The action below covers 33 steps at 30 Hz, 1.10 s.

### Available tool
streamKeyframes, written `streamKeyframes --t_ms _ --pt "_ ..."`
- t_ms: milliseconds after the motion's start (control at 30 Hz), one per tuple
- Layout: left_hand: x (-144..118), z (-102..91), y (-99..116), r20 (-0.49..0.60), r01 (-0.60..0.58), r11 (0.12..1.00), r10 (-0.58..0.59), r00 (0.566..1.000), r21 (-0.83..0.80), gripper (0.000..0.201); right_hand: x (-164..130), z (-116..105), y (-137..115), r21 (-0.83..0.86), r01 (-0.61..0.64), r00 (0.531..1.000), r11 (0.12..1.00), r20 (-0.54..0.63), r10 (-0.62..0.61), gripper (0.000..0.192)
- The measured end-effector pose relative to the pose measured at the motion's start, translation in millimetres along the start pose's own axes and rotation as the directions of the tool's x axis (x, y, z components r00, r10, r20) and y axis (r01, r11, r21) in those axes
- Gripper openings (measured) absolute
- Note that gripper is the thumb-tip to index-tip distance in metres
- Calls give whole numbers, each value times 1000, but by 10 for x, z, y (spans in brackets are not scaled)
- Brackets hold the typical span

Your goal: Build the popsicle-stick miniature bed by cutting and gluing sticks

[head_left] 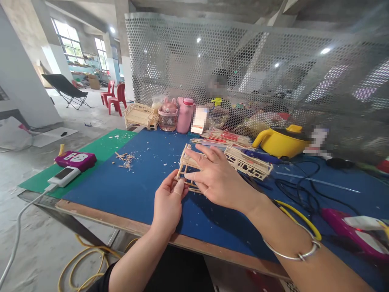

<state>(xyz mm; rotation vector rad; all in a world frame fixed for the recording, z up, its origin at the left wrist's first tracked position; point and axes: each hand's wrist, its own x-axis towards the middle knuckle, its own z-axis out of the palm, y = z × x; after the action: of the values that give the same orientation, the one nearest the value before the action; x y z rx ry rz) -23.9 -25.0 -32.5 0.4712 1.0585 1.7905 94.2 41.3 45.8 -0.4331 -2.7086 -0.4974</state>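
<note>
A small model frame of thin wooden sticks (pixel 191 161) is held tilted just above the blue mat. My left hand (pixel 170 196) is closed on its near left corner, thumb on top and fingertips behind the sticks. From the right, my right hand (pixel 217 178) reaches over the frame and hides much of it. Its fingers are bent and partly spread, touching the sticks along the top and the near side. A second wooden stick piece with a lattice side (pixel 249 162) lies just beyond my right hand, beside a dark blue tool handle (pixel 261 156).
Wood scraps (pixel 124 160) litter the blue mat (pixel 121 194). At the back stand another stick model (pixel 139 115), a pink bottle (pixel 185 115), loose sticks (pixel 225 137) and a yellow pot (pixel 281 142). Black cables (pixel 306 190) and a purple power strip (pixel 354 233) lie right.
</note>
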Motion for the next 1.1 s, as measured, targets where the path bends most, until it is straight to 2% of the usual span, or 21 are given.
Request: streamKeyframes --t_ms 133,500,633,733,833,933,1100 --pt "4 4 7 4 8 1000 -8 1000 11 38 36 -3 -21 4 -3 999 1000 33 3 24" --pt "11 -8 -8 9 22 999 -21 1000 -35 37 71 -29 -47 43 5 999 999 36 -7 22" --pt "-8 1 8 21 54 995 -53 998 -80 39 10 -85 -20 92 -38 997 995 -64 44 26" --pt "-17 11 12 2 82 992 -82 997 -92 49 -82 -65 29 123 -150 952 981 -252 176 30" --pt "-4 30 7 -2 151 985 -152 988 -86 58 -180 30 63 185 -281 840 942 -428 334 32" --pt "15 56 1 37 215 971 -212 977 -100 58 -246 144 68 248 -359 762 900 -479 435 31" --pt "14 66 5 48 212 965 -207 977 -151 61 -281 228 102 289 -362 765 886 -451 460 28"
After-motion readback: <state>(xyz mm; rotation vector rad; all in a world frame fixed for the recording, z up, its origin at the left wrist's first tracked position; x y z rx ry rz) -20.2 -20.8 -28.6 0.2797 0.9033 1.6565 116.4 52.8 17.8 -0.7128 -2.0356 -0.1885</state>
